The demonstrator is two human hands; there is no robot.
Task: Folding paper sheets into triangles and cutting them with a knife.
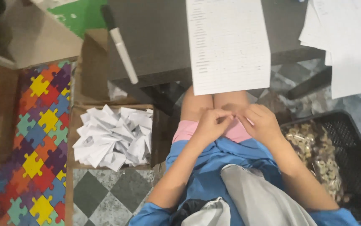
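Head view: the left hand (211, 125) and right hand (263, 124) meet over the knees, fingers pinched on 1 small white folded paper piece (249, 121), mostly hidden. Left of the person, a brown cardboard box (76, 121) holds folded white papers (114, 137); a black plastic crate (352, 138) sits on the right.

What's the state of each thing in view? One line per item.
cardboard box: open, filled with folded white papers
marker: capped, lying on the dark table
printed sheet: flat, overhanging the table edge
black crate: open, holding a clear bag of small pale pieces
left hand: fingers pinched, grip contents hidden
right hand: pinching a small white piece
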